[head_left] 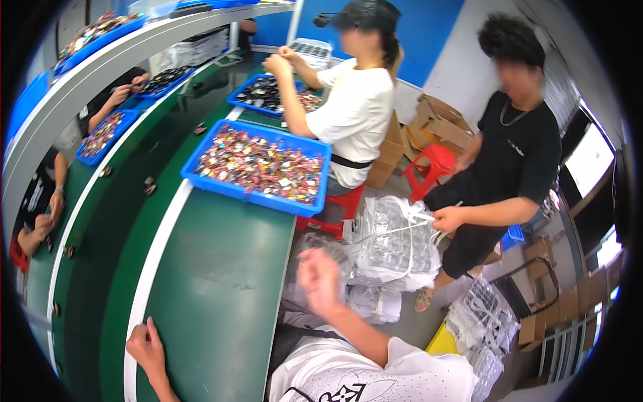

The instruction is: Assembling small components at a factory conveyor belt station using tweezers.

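Observation:
My left hand (146, 348) rests on the near end of the green table (221, 295), by the white stripe along its left edge. Its fingers are curled and nothing shows in them. My right hand (320, 278) is raised beyond the table's right edge and is blurred by motion. It hangs close to a heap of clear plastic bags (392, 244), and I cannot tell whether it holds anything. A blue tray (201, 157) full of small colourful pieces sits farther up the table.
A person in a black shirt (519, 151) stands to the right, one hand on the bags' ties. A seated person in white (355, 110) works at another blue tray (242, 88). Red stools, cardboard boxes (442, 124) and more bags (482, 318) crowd the floor. Other workers' hands line the green belt (114, 221) on the left.

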`<state>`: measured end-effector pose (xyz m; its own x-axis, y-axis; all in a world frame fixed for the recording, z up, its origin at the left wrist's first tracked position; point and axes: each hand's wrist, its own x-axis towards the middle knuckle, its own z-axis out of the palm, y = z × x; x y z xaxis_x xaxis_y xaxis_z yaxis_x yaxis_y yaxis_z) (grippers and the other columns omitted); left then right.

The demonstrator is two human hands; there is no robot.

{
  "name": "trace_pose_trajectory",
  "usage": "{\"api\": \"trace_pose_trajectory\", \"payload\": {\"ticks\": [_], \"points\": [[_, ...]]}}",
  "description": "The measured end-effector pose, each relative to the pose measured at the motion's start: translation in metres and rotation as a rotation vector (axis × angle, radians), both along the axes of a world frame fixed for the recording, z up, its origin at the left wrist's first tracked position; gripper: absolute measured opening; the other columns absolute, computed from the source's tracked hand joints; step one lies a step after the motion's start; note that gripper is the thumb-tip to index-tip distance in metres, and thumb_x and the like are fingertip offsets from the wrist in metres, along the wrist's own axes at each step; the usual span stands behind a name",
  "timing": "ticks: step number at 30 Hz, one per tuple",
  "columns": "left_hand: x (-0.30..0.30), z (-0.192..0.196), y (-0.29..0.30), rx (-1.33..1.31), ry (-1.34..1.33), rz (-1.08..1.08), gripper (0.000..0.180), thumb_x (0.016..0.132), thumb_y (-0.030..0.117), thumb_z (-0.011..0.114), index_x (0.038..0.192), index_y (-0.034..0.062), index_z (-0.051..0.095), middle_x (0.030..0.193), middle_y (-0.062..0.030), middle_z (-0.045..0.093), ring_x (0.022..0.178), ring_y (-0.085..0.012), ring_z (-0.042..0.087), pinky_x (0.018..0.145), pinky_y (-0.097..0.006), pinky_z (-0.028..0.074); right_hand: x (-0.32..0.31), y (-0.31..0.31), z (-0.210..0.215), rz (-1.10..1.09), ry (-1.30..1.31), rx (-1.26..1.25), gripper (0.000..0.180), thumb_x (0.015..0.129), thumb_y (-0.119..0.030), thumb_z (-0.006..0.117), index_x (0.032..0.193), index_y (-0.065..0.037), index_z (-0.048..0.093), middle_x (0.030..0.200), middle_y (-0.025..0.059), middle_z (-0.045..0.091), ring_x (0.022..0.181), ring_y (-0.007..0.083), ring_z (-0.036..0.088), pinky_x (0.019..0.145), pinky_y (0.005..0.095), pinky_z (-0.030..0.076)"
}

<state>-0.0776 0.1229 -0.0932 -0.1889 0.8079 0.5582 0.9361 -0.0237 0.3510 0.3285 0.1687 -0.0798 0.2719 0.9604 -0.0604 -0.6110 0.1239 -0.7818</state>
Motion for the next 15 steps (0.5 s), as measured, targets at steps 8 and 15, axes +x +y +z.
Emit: {"api": "trace_pose_trajectory", "payload": {"ticks": [8,15], "points": [[0.003,0.017,-0.003,-0.061,0.147,-0.043,0.046,0.098,0.03,0.069,0.063,0.0012,0.062,0.057,-0.0146,0.057,0.046,-0.0306,0.05,0.047,-0.045,0.04,0.311,-0.115,-0.006,-1.131,0.07,-0.058,0.024,0.107,-0.028,0.046,0.115,-0.008,0.056,0.068,-0.0039,0.045,0.049,0.0054,0.034,0.042,0.024,0.027],[-0.016,-0.013,0.004,0.037,0.019,-0.018,0.046,0.099,0.015,0.067,0.064,-0.0029,0.043,0.057,-0.0141,0.039,0.047,-0.0267,0.034,0.048,-0.043,0.028,0.176,-0.044,-0.065,-0.637,0.365,-0.316,0.011,0.104,-0.025,0.052,0.101,-0.014,0.055,0.065,-0.0036,0.047,0.044,0.0069,0.033,0.041,0.0266,0.027]]}}
